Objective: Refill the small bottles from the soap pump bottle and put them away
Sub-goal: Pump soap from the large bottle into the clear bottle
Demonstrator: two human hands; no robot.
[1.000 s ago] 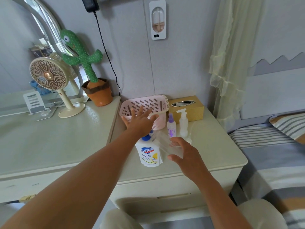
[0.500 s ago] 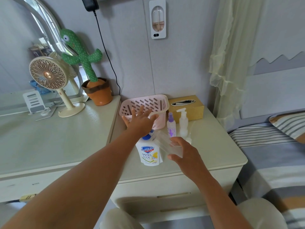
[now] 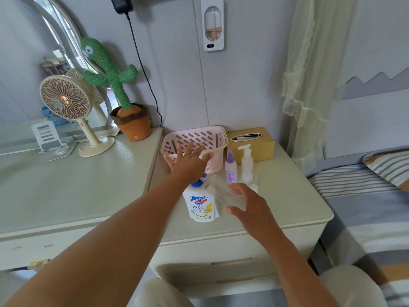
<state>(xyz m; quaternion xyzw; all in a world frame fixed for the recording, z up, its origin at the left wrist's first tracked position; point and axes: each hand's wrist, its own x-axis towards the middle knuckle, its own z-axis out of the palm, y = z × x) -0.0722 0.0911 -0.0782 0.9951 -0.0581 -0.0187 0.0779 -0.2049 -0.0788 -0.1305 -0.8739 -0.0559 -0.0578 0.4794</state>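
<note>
A white soap pump bottle (image 3: 201, 203) with a blue pump stands on the nightstand. My left hand (image 3: 188, 165) lies flat on top of its pump with the fingers spread. My right hand (image 3: 247, 207) holds a small clear bottle (image 3: 223, 193) tilted with its mouth toward the pump spout. A small purple spray bottle (image 3: 230, 168) and a small white pump bottle (image 3: 246, 162) stand just behind. A small white cap (image 3: 254, 187) lies on the top beside them. A pink slotted basket (image 3: 199, 138) stands behind my left hand.
A tan tissue box (image 3: 252, 140) sits at the back of the cream nightstand (image 3: 287, 196). To the left is a dresser with a desk fan (image 3: 66, 103), a plush cactus in a pot (image 3: 119, 89) and a mirror. A striped bed (image 3: 365, 196) lies to the right.
</note>
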